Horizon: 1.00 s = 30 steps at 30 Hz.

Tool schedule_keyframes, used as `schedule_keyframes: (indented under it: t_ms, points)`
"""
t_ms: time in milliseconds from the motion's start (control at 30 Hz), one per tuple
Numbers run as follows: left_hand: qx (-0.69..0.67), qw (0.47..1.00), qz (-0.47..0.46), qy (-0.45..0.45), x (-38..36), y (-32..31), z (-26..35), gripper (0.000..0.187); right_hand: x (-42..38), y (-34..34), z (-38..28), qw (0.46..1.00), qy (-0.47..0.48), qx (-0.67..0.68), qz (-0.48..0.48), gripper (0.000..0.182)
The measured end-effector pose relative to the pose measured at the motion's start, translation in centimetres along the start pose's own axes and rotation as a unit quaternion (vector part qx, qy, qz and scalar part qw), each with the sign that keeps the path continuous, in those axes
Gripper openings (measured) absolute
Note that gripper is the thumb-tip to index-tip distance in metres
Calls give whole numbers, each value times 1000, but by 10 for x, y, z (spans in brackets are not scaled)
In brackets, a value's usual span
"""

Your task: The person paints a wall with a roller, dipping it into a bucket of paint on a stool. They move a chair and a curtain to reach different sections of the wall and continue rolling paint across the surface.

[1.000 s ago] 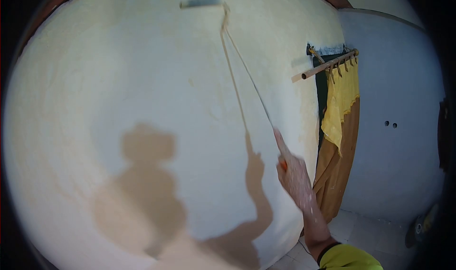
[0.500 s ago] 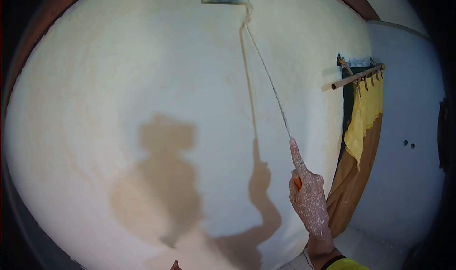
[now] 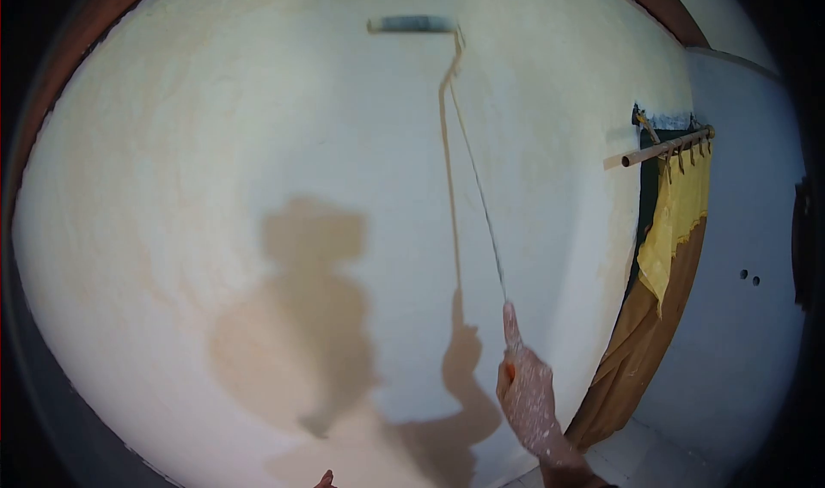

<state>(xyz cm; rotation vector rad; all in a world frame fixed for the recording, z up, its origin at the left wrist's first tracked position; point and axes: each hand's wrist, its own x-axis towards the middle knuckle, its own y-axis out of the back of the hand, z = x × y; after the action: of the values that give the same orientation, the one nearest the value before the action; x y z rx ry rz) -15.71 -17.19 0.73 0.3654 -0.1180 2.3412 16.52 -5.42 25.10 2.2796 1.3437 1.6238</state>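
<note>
My right hand [image 3: 528, 393], speckled with white paint, is closed round the orange handle of a paint roller [image 3: 412, 25]. Its index finger points up along the thin metal rod. The roller's sleeve lies level against the upper part of the pale wall [image 3: 344, 136], and the rod slants down to my hand. Only a fingertip or two of my left hand [image 3: 326, 479] show at the bottom edge, near the wall; the rest of it is out of frame.
To the right, a yellow cloth [image 3: 679, 204] and a brown curtain [image 3: 644, 359] hang from a rod [image 3: 666, 147] over an opening. Beyond stands a bluish wall [image 3: 739, 196] with two small holes. My shadow falls on the pale wall. Tiled floor [image 3: 640, 445] shows below.
My right hand has come down and a little left, drawing the roller lower on the wall. The view has shifted slightly, so the curtains appear further right.
</note>
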Motion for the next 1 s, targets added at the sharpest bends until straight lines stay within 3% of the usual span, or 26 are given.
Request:
schedule_keyframes:
  t_ms: [67, 100, 167, 233, 267, 333, 500, 567, 667, 767, 833, 867, 933, 967, 1000]
  points:
    - [3, 999, 12, 42, -2, 4, -2, 27, -11, -4, 1, 997, -57, 23, -44, 77]
    - [5, 999, 13, 42, -1, 3, 1, 27, 2, -1, 0, 999, -13, 30, -2, 81]
    - [22, 999, 20, 40, -2, 2, 6, 26, 44, 9, -12, 997, 13, 26, 70, 59]
    - [19, 999, 12, 39, 2, 2, 0, 26, 87, 8, -7, 993, 50, 5, 110, 25]
    - [13, 999, 8, 36, 4, 2, -2, 25, 99, 11, -7, 993, 49, 4, 109, 25]
    - [4, 1000, 7, 28, 3, 0, -2, 25, 113, 14, -8, 987, 61, 52, 143, 8]
    - [24, 1000, 5, 12, -4, 6, -16, 24, 19, 4, -2, 998, 51, 18, 39, 68]
    - [25, 999, 12, 21, -6, 9, -18, 25, -21, -5, 2, 998, 7, 54, -7, 73]
    - [12, 999, 27, 27, -6, 7, -8, 25, -8, 10, -1, 998, 0, 43, -51, 83]
    - [2, 1000, 12, 2, 0, 4, -12, 26, 61, 20, -8, 991, 104, 24, 86, 65]
    - [17, 1000, 9, 5, 2, -1, 1, 26, 97, 30, -25, 995, 49, 61, 60, 49]
    - [31, 999, 3, 7, 2, -4, 5, 26, 98, 28, -28, 995, 53, 63, 59, 49]
    - [14, 1000, 10, 7, 0, -10, 3, 25, 96, 24, -31, 987, 94, 121, 43, 79]
    - [0, 1000, 13, 5, -2, -11, 1, 25, 78, 3, -27, 991, 97, 38, 82, 48]
    - [0, 1000, 17, 6, -5, -9, 0, 25, 50, -12, -20, 992, 102, 2, 68, 58]
